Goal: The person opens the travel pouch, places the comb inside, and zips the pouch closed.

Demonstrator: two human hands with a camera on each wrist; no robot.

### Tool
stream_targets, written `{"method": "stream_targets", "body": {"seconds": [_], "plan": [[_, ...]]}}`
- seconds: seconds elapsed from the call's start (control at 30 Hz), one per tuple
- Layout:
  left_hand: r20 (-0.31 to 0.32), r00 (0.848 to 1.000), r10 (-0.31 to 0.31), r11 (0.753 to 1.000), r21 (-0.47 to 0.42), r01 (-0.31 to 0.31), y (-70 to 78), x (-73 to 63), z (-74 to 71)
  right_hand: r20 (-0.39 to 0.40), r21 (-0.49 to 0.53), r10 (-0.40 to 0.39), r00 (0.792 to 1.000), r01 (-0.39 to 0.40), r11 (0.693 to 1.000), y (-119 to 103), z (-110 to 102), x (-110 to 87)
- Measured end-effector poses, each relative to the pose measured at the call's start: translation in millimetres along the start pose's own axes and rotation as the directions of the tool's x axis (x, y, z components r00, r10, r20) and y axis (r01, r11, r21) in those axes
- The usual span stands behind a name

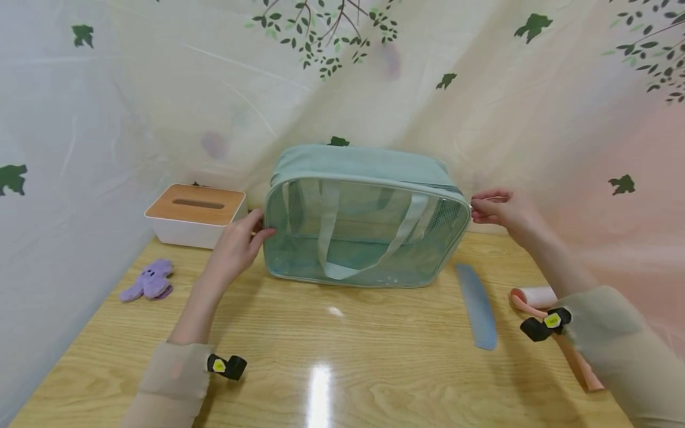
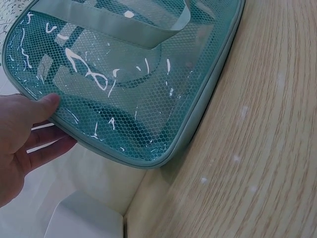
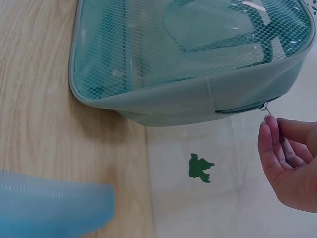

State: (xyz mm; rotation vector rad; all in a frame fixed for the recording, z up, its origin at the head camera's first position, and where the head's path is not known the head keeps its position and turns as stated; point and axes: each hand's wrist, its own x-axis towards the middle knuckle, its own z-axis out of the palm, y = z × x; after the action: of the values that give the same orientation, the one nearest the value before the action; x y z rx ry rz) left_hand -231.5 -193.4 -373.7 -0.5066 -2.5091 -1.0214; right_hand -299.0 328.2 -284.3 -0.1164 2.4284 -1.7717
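L hand (image 1: 235, 246) grips the bag (image 1: 366, 217) by its side edge, R hand (image 1: 505, 211) pinches the zip pull (image 3: 266, 107), bag b/w both; best brace firmly w/ L & draw pull straight, not sideways, to avoid snags.

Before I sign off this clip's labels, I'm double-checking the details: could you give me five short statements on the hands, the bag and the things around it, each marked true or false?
1. The right hand pinches the zipper pull of the green bag. True.
2. The left hand hangs free of everything. False: it holds the green bag's side edge.
3. The purple toy lies nearer the camera than the tissue box. True.
4. The blue comb is inside the green bag. False: it lies on the table.
5. The tissue box has a wood-coloured lid. True.
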Motion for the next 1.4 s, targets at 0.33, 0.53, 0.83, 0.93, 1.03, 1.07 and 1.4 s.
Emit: {"method": "stream_targets", "body": {"seconds": [0.33, 0.53, 0.83, 0.93, 1.03, 1.07, 1.4], "plan": [[0.010, 1.000, -0.005, 1.000, 0.013, 0.004, 0.0, -0.2, 1.9, -0.042, -0.177, -0.013, 0.999, 0.006, 0.984, -30, -1, 0.1], [0.007, 1.000, -0.001, 1.000, 0.017, 0.001, 1.0, -0.3, 2.8, -0.046, -0.265, -0.030, 0.999, 0.017, 0.964, -48, -1, 2.1], [-0.032, 0.999, 0.026, 1.000, 0.014, -0.026, 0.5, 0.2, 1.9, -0.038, -0.334, 0.016, 0.999, -0.027, 0.942, -74, 5, 10.2], [-0.055, 0.997, 0.050, 0.999, 0.012, -0.049, 0.0, 0.4, 1.7, -0.038, -0.355, 0.020, 0.999, -0.032, 0.934, -83, 10, 12.4], [-0.070, 0.995, 0.064, 0.998, 0.015, -0.063, -0.4, 0.2, 2.1, -0.035, -0.380, 0.015, 0.999, -0.027, 0.924, -93, 16, 14.7], [-0.075, 0.995, 0.065, 0.998, 0.013, -0.064, -0.5, 0.2, 2.3, -0.034, -0.388, 0.012, 0.999, -0.024, 0.921, -96, 18, 15.6], [-0.125, 0.988, 0.086, 0.996, 0.039, -0.082, 0.2, -0.3, 4.6, -0.037, -0.448, 0.012, 0.999, -0.028, 0.894, -127, 41, 22.4]]}}
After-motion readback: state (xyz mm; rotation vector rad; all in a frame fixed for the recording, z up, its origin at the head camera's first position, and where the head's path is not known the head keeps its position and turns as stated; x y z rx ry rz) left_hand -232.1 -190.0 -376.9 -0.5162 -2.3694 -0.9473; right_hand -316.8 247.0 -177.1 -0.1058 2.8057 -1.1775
